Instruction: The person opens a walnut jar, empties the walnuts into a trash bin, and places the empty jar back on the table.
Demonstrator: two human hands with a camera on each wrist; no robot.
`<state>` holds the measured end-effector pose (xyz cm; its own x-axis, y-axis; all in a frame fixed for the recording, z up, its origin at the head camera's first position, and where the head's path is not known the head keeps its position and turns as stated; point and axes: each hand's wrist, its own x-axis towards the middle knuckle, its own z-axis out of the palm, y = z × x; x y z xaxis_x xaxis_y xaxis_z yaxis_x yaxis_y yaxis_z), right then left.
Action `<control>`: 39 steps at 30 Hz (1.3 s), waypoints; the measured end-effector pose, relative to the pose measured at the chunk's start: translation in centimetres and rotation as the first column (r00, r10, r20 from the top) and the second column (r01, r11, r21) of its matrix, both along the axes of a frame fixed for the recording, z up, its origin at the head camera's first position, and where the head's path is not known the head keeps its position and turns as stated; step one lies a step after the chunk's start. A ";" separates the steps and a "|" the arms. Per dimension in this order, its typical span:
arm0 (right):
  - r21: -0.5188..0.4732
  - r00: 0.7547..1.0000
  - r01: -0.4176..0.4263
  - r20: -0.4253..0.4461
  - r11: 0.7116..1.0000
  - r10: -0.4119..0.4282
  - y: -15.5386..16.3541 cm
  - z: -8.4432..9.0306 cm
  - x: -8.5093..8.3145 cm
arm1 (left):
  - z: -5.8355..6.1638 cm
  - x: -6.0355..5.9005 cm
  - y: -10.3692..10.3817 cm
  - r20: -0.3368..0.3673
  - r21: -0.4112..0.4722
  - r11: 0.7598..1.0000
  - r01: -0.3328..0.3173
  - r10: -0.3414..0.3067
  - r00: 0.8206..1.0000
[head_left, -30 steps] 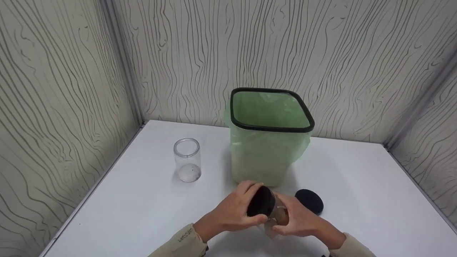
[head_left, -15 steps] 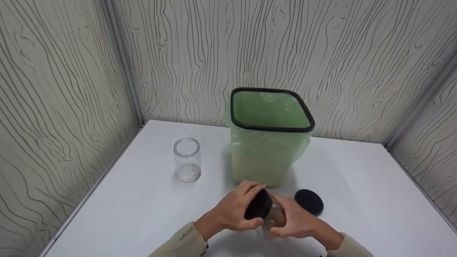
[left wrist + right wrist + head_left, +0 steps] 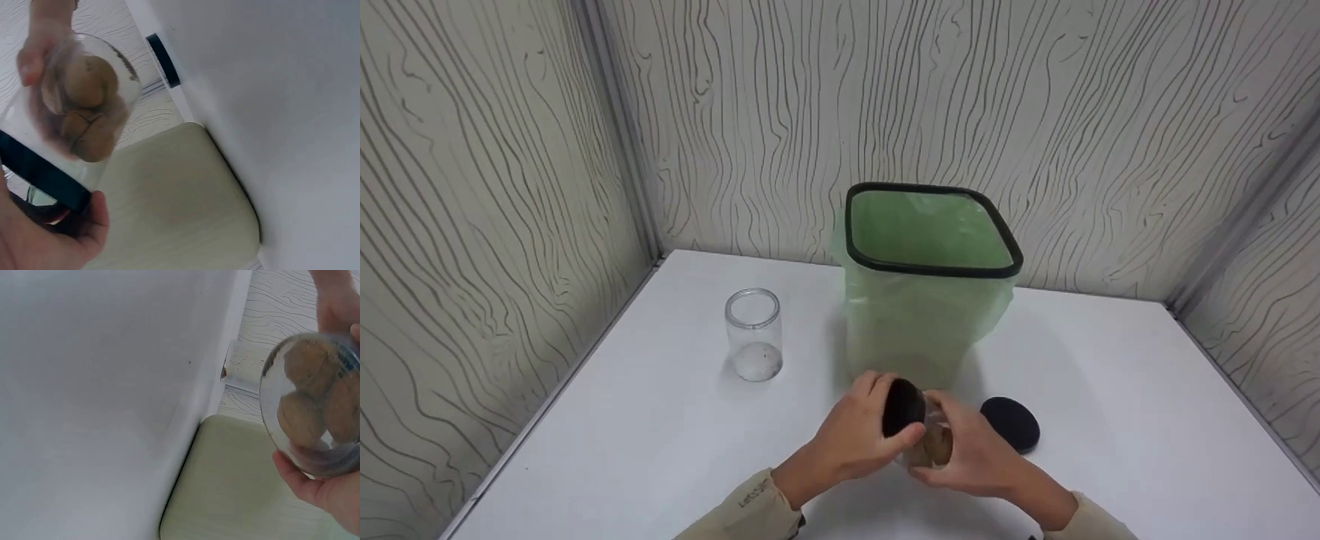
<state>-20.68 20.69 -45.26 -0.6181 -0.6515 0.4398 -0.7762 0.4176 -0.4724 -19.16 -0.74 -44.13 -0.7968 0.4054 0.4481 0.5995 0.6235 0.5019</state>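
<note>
Slightly, the capped jar (image 3: 84, 171) has shifted over the last second: we find it a little further left and nearer the lined bin (image 3: 934, 269), and both hands have gone with it. Our left hand (image 3: 849, 433) curls thumb and fingers round the black lid (image 3: 904, 409); our right hand (image 3: 981, 454) grips the clear side opposite. Between them, on the near side of the bin, the jar tilts with its lid end to the left, holding round brown nuts (image 3: 93, 84), probably walnuts. With the lid still on, we judge the work to be at that lid. Unmoved on the worktop (image 3: 645, 435), an open jar (image 3: 754, 341) stands left and a loose lid (image 3: 1010, 425) lies right.
</note>
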 end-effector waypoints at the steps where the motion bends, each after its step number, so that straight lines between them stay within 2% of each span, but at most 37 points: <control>1: 0.002 1.000 0.000 0.007 1.000 0.000 0.1 0.0 0.0 | 0.2 0.1 0.0 0.041 -0.018 1.000 -0.009 0.010 0.999; 3: 0.017 0.999 -0.007 0.033 1.000 0.006 0.4 -0.1 0.0 | 0.5 0.4 -0.1 0.123 -0.054 0.998 0.016 -0.009 0.992; 6: 0.034 0.996 -0.032 0.085 0.999 0.029 0.9 -0.1 0.0 | 0.7 0.5 -0.7 0.185 -0.056 0.987 0.148 -0.135 0.973; 8: 0.045 0.993 -0.053 0.108 0.998 0.048 1.2 0.0 0.0 | 0.7 0.3 -1.3 0.184 -0.028 0.966 0.257 -0.248 0.951; 10: 0.037 0.987 -0.080 0.140 0.996 0.074 1.4 0.0 0.0 | 0.7 0.1 -1.7 0.152 -0.001 0.938 0.347 -0.343 0.927; 13: 0.026 0.979 -0.111 0.177 0.993 0.105 1.5 0.2 0.1 | 0.6 -0.2 -2.1 0.110 0.019 0.915 0.404 -0.403 0.908; 16: 0.021 0.972 -0.120 0.208 0.993 0.113 1.4 0.4 0.1 | 0.5 -0.2 -2.2 0.108 0.030 0.917 0.398 -0.399 0.911; 19: 0.023 0.971 -0.108 0.216 0.994 0.101 1.2 0.3 0.2 | 0.3 -0.2 -2.1 0.118 0.040 0.931 0.364 -0.366 0.923; 25: 0.016 0.984 -0.082 0.163 0.997 0.078 1.0 -0.1 0.2 | -0.2 -0.2 -1.8 0.133 0.061 0.952 0.300 -0.306 0.943; 30: 0.009 0.987 -0.051 0.154 0.999 0.049 0.8 -0.1 0.3 | -0.4 -0.3 -1.5 0.167 0.099 0.967 0.234 -0.248 0.954; 39: 0.035 0.999 0.035 0.036 0.999 -0.036 0.2 -0.1 0.3 | -0.4 -0.1 -0.9 0.232 0.187 0.976 0.110 -0.153 0.961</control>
